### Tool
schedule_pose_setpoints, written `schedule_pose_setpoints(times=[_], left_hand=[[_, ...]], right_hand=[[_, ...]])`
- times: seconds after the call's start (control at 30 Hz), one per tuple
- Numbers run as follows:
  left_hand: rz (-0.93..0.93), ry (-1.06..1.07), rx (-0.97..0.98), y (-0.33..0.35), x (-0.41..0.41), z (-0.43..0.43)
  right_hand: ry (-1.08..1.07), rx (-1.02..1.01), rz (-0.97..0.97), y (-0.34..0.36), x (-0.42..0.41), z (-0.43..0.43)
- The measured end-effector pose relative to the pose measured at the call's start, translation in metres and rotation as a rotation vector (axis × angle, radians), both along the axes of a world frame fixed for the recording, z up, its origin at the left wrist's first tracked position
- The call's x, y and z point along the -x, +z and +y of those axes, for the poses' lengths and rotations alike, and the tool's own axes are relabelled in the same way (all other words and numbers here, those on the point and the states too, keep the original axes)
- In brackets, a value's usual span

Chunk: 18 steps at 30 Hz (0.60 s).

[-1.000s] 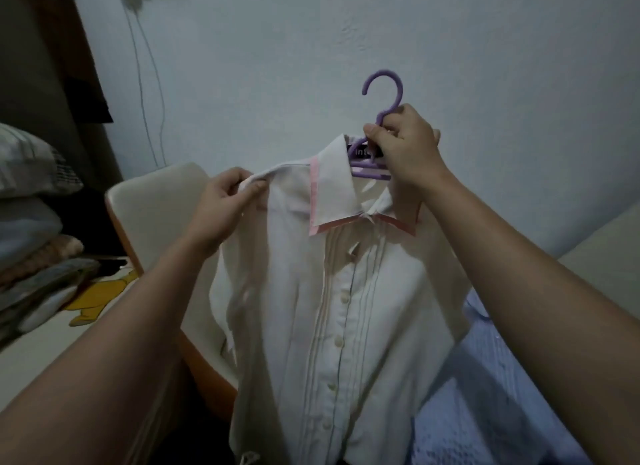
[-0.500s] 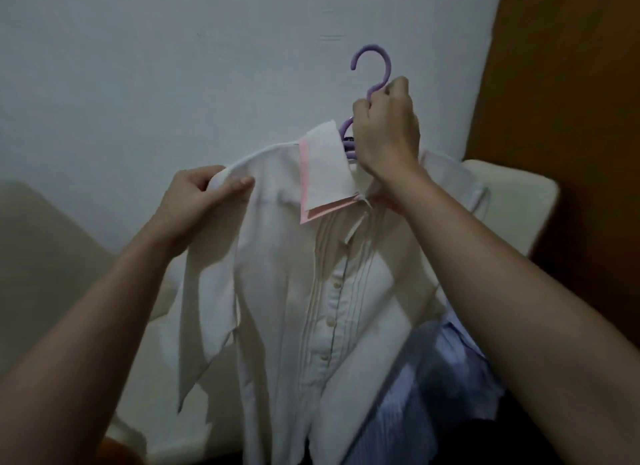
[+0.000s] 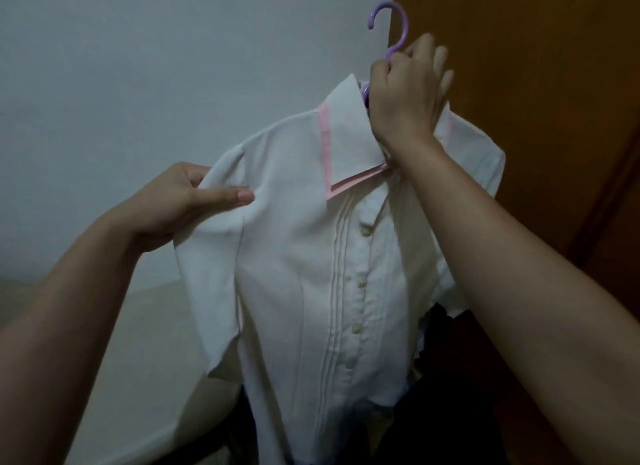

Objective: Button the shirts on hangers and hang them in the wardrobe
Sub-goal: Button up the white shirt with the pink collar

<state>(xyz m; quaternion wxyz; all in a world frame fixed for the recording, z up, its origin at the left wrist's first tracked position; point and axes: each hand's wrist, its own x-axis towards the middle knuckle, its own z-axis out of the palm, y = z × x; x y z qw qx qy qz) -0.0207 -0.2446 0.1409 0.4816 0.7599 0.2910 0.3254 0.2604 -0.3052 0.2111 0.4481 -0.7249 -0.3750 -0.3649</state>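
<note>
**A:** Where's the shirt [image 3: 294, 274] rn?

**B:** Up in the air, draped on the purple hanger [image 3: 403, 23]. It's in front of the pale wall [image 3: 173, 66] & just beside a brown wooden panel [image 3: 519, 118], prob the wardrobe, can't confirm. Not on any rail yet.

**A:** Hands?

**B:** Apart. The right hand [image 3: 405, 94] is clamped round the hanger neck, just under the hook. The left hand [image 3: 173, 205] pinches the shoulder/sleeve seam, thumb on the front, fingers behind the cloth.

**A:** How'll it handle?

**B:** Light, thin, floppy imo. Nothing stiff except the collar [image 3: 349, 129] w/ pink trim. Fabric looks smooth, so it could slide off a slick plastic hanger if tilted. Carry it by the hanger neck, which is rigid & takes the wt, & keep it level. The other hand should only steady a shoulder. Don't tug the placket, since the small buttons [image 3: 361, 284] could pop open.

**A:** Counts?

**B:** 1 shirt, 1 hanger, 2 hands. Buttons: 4 show clearly down the front & the placket looks closed. Lower ones are out of frame & any at the collar sit behind the right forearm, so no total. Also 1 heap of dark cloth [image 3: 446, 329] low behind the shirt, can't tell what it is.
</note>
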Motion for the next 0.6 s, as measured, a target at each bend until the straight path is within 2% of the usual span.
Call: schedule_pose_setpoints(times=[0.37,0.6], left_hand=[[0.135,0.119,0.072,-0.065,-0.008,0.024],[0.253,0.054,0.112,-0.107,-0.012,0.024]], right_hand=[[-0.015,0.203,0.129,-0.085,-0.006,0.023],[0.018,0.305,0.221,-0.143,-0.012,0.018]])
